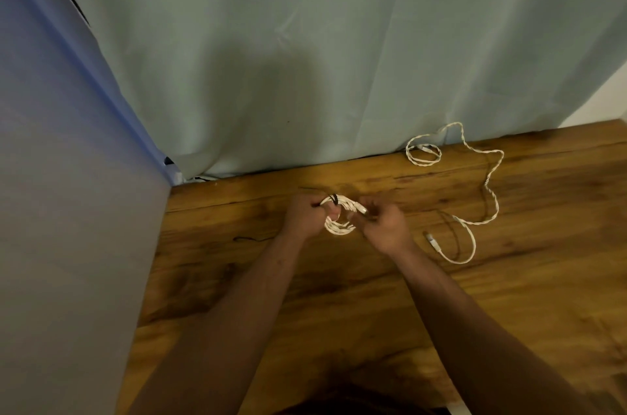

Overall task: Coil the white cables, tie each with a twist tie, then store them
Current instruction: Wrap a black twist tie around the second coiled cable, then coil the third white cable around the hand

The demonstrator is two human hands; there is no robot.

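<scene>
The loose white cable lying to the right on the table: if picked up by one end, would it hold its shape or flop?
The loose cable would probably flop: it lies in slack, wandering curves on the table. It looks thin and braided, so likely light. Its far loops would probably unwind and trail.

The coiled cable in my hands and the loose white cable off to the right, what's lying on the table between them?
In the head view, only the right hand and bare wooden table separate the coiled cable from the loose cable.

head cam | looks forward and down, close over wooden table | faces curtain behind
</scene>
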